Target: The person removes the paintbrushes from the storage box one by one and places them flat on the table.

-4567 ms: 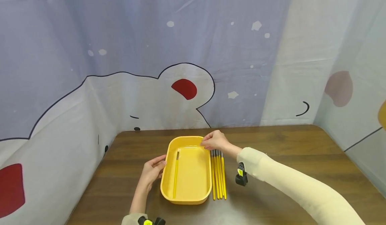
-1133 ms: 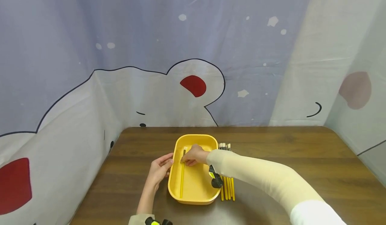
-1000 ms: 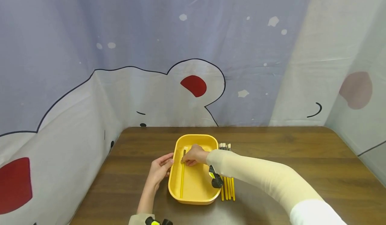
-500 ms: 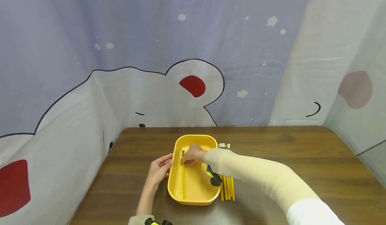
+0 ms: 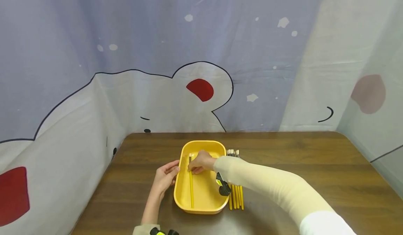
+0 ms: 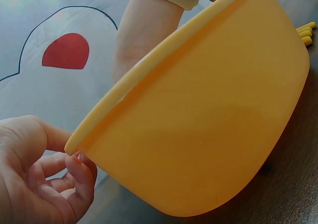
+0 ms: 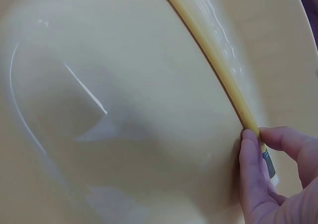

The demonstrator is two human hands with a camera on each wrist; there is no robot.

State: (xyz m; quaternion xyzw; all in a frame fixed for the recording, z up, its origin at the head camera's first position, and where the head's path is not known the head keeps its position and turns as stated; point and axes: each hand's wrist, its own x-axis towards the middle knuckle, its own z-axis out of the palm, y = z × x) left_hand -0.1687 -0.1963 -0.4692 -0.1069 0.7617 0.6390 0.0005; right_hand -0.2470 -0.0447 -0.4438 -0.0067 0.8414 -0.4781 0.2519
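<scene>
- Brush placement was the step in hand: the right hand (image 5: 201, 162) reached into the yellow tray (image 5: 217, 201), fingertips (image 7: 253, 169) pinched on a yellow-handled paintbrush (image 5: 190, 186) near its metal ferrule.
- That paintbrush lay lengthwise on the tray floor, close to the tray's left wall, bristle end toward the tray's far rim.
- The left hand (image 5: 165, 177) sat against the tray's left wall from outside, fingers loosely curled at the rim (image 6: 79, 139) and steadying it; a firm grip could not be confirmed.
- Just beside the tray's right wall, the remaining brushes (image 5: 235, 196) lay parallel on the wooden table (image 5: 299, 165), partly hidden under the right forearm.
- Judged from this, the next move called for letting the pinch go, lifting clear of the tray, and crossing its right wall to pinch one brush from the row.
</scene>
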